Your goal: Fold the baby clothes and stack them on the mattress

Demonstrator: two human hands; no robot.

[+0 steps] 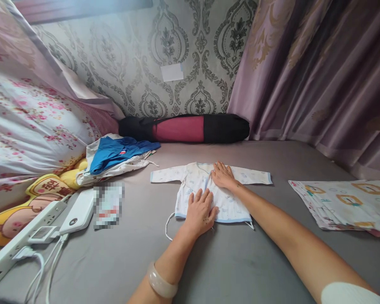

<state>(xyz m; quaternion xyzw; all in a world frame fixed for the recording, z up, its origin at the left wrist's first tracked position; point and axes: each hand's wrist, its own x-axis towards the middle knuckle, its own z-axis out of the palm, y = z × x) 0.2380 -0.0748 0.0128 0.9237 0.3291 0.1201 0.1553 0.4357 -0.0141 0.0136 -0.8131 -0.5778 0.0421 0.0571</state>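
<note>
A small white baby shirt [190, 179] with a faint blue print and light blue trim lies spread flat, its two sleeves stretched out to the sides. Thin white ties hang from its lower edge. My left hand [201, 211] rests on the lower front, fingers spread and palm down. Higher up, near the neckline on the right side, my right hand [223, 175] lies flat on the cloth with its fingers stretched out. Neither hand grasps the fabric.
Folded printed cloths [348, 204] lie to the right. A blue garment [120, 152] tops a clothes pile at left, near a power strip [25, 240], a white power bank [79, 211] and a blurred packet [109, 204]. A black-and-red roll bag [177, 128] lies along the wall.
</note>
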